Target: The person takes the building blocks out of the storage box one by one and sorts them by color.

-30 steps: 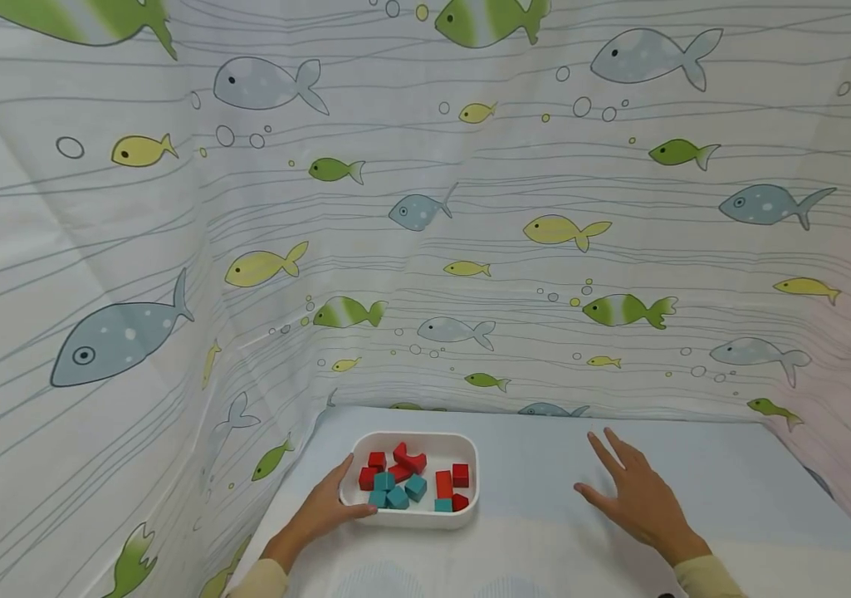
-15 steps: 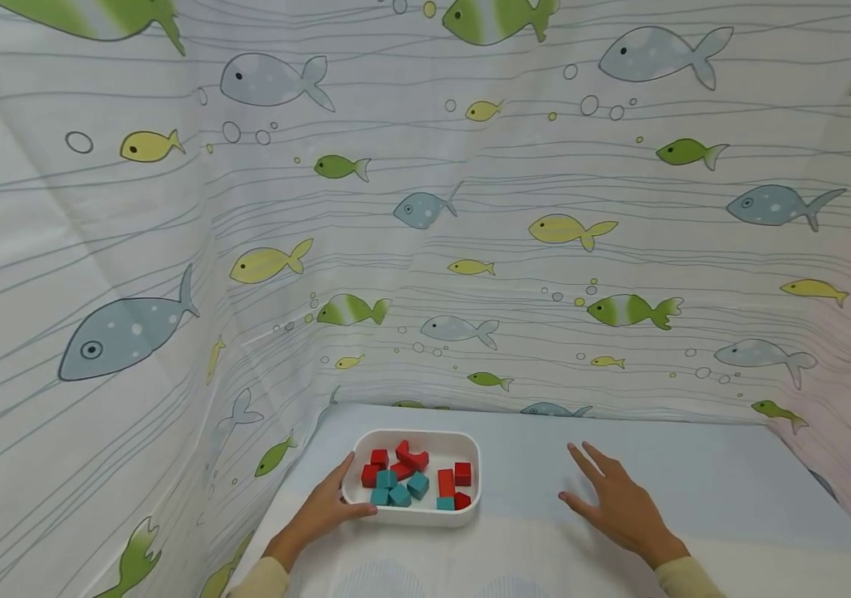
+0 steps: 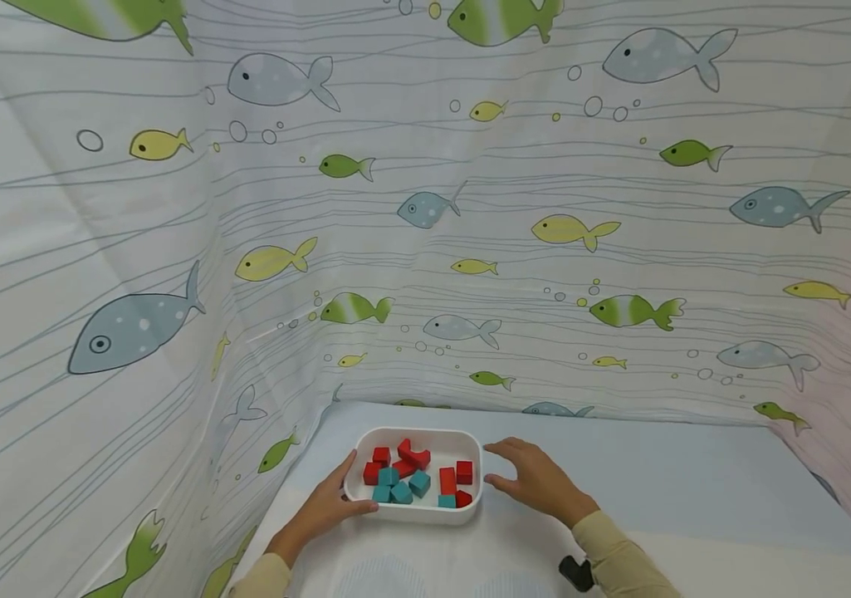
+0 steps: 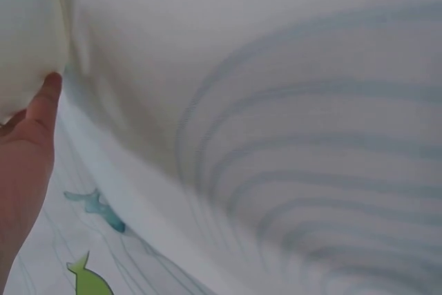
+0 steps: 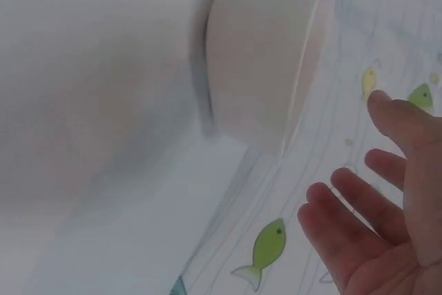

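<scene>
A white plastic box (image 3: pixel 428 515) stands on the table and holds red blocks (image 3: pixel 447 480) and teal blocks (image 3: pixel 419 483), some of them piled together. My left hand (image 3: pixel 323 508) grips its left end, thumb along the near side and fingers at the left rim. In the left wrist view, a digit of that hand (image 4: pixel 31 143) lies against the pale wall of the box (image 4: pixel 27 25). Just off the right end, my right hand (image 3: pixel 537 482) holds nothing, its fingers pointing at the rim. The right wrist view shows those fingers spread, apart from the box (image 5: pixel 259 53).
A pale cloth (image 3: pixel 657 482) covers the table. Fish-printed curtains (image 3: pixel 545 282) rise behind it and along the left side (image 3: pixel 119 224). A black device (image 3: pixel 576 573) sits at the right sleeve.
My right hand has moved left, from well out over the table to right beside the box. The left hand keeps its place on the box. The head view has shifted slightly.
</scene>
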The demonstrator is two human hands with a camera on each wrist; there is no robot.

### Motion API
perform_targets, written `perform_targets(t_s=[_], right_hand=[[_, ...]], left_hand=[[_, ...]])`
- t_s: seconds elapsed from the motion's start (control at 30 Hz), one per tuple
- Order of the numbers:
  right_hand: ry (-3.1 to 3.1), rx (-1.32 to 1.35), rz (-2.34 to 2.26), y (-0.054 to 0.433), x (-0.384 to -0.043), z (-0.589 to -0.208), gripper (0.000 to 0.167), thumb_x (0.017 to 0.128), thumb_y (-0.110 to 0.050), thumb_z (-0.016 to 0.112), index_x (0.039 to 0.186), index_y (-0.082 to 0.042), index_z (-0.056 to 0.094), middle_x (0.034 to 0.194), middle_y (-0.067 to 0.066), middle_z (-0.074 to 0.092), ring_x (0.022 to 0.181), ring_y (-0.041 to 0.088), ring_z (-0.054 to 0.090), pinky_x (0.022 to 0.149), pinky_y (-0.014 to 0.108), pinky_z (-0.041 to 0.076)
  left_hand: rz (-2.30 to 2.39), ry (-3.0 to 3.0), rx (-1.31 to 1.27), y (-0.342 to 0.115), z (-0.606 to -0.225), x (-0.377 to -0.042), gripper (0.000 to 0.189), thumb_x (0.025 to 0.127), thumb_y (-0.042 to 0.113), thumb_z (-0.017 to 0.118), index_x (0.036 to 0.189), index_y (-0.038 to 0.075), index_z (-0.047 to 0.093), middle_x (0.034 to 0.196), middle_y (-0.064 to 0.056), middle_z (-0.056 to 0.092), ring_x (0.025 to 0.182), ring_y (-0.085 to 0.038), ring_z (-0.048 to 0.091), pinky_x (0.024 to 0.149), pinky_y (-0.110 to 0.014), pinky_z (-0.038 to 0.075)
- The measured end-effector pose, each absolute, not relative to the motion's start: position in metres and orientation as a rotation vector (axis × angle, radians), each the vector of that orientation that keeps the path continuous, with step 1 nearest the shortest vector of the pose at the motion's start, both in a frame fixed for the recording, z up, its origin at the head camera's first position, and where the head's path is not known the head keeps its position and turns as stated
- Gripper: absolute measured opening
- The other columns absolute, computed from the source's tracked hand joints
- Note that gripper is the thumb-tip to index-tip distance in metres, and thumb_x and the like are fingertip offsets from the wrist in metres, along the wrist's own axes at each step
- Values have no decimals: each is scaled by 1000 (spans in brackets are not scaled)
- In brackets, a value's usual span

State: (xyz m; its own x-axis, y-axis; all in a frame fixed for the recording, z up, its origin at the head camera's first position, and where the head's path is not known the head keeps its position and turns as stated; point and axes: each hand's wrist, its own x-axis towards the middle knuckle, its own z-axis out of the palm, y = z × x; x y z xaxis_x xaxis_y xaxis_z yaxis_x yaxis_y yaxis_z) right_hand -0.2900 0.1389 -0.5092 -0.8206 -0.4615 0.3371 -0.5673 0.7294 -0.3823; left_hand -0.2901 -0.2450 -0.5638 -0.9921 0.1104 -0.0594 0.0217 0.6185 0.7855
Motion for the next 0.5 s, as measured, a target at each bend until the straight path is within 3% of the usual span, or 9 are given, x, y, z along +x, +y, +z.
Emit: perform_targets(t_s=[0.27,0.5], right_hand=[[-2838,1048,828,83,-307,-507,32,85,-28,77,114,-16,73,106,-3,71,101,22,65,85,31,56],[-2875,1184,854,56,-317,-510,23,82,-13,80,105,-10,77,96,1,74,80,14,65,69,15,53]], left_hand=[[1339,2721,92,-246,-564,-289,112,71,45,85,157,15,20,156,-17,31,136,-42,37,96,-49,49],[1339,2714,103,-247,-561,-289,111,72,45,85,157,14,20,155,-20,31,135,-43,37,95,-48,50]])
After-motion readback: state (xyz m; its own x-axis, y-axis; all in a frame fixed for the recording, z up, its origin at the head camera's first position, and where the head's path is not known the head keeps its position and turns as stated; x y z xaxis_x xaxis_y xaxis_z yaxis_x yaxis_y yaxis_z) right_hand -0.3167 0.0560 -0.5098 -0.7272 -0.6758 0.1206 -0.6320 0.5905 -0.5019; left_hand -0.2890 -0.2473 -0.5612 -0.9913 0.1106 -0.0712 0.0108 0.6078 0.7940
